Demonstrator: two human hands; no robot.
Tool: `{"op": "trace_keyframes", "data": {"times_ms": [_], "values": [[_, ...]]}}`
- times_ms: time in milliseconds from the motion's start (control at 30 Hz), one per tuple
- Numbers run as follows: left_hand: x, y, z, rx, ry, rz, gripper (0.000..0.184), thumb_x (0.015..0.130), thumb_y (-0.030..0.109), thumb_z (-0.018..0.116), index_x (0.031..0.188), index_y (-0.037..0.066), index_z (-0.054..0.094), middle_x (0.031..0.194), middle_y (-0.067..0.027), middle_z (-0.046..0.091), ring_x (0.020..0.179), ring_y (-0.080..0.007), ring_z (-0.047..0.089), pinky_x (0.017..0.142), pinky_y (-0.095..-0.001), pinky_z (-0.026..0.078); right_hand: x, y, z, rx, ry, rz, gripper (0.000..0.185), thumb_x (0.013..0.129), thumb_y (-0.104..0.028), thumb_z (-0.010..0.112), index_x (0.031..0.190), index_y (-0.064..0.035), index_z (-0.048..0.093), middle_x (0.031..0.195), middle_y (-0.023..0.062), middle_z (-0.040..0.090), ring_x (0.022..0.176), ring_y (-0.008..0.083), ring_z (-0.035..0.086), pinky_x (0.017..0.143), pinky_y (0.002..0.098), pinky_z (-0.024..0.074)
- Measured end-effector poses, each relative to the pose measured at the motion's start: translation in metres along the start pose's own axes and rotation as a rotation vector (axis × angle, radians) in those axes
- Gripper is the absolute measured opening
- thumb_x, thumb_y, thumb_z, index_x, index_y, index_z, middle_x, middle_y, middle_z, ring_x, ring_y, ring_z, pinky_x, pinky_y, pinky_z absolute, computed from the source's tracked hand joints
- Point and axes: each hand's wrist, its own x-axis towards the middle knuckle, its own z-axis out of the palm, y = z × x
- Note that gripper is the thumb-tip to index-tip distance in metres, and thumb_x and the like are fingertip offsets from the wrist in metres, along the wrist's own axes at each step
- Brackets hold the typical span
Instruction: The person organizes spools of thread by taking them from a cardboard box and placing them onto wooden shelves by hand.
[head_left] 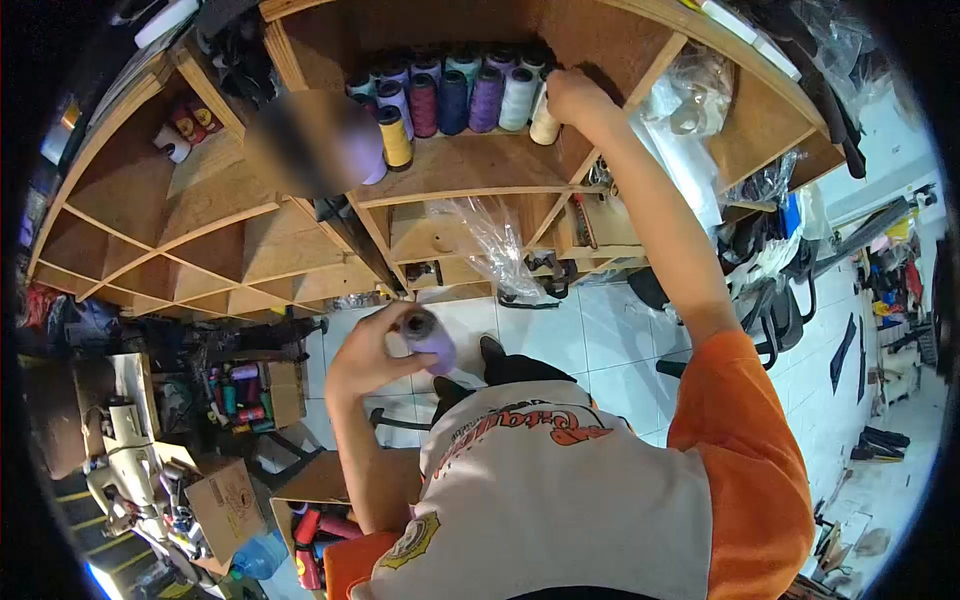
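Purple thread spool (436, 350) is gripped in the left hand (362, 358), near the centre of the frame. At upper centre, the right hand (578, 97) curls closed around a cream spool (544, 124), right of a yellow spool (396, 142) on the wooden shelf (480, 165).

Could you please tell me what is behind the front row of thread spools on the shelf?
Behind the front row, the upper parts of more spools show, one pale teal. Their lower parts are covered by the front row and cannot be seen.
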Motion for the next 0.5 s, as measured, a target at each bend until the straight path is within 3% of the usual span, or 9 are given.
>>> {"op": "trace_keyframes", "data": {"times_ms": [133,367,400,500], "values": [[0.029,0.016,0.018,-0.061,-0.048,0.153,0.055,0.063,0.009,0.081,0.111,-0.002,0.057,0.101,-0.0106,0.065,0.091,-0.0183,0.061,0.083,-0.0303,0.048,0.006,0.000,0.003,0.060,0.066,0.033,0.022,0.082,-0.005,0.056,0.099,0.0037,0.067,0.101,0.0235,0.065,0.094,0.0352,0.065,0.078,0.0412,0.0542],[0.076,0.017,0.025,-0.224,0.128,0.107,0.059,0.067,0.005,0.078,0.118,-0.001,0.051,0.101,-0.0081,0.061,0.094,-0.0147,0.059,0.084,-0.0288,0.047,0.003,0.001,0.000,0.069,0.063,0.016,0.020,0.082,-0.004,0.055,0.095,0.0038,0.067,0.100,0.0240,0.065,0.093,0.0358,0.065,0.077,0.0385,0.0546],[0.086,0.025,0.026,-0.236,0.210,0.101,0.059,0.068,0.006,0.077,0.119,-0.002,0.049,0.101,-0.0079,0.061,0.090,-0.0149,0.060,0.076,-0.0271,0.050,-0.003,-0.001,-0.002,0.066,0.093,0.003,0.019,0.081,-0.003,0.055,0.094,0.0040,0.067,0.099,0.0247,0.065,0.093,0.0357,0.065,0.077,0.0383,0.0546],[0.130,0.034,0.025,-0.260,0.341,0.198,0.055,0.071,0.008,0.076,0.119,-0.001,0.050,0.102,-0.0088,0.062,0.085,-0.0153,0.062,0.070,-0.0270,0.052,-0.020,-0.004,-0.005,0.107,0.238,-0.056,0.018,0.078,0.000,0.056,0.091,0.0047,0.068,0.095,0.0268,0.064,0.092,0.0360,0.065,0.078,0.0385,0.0545]]}}
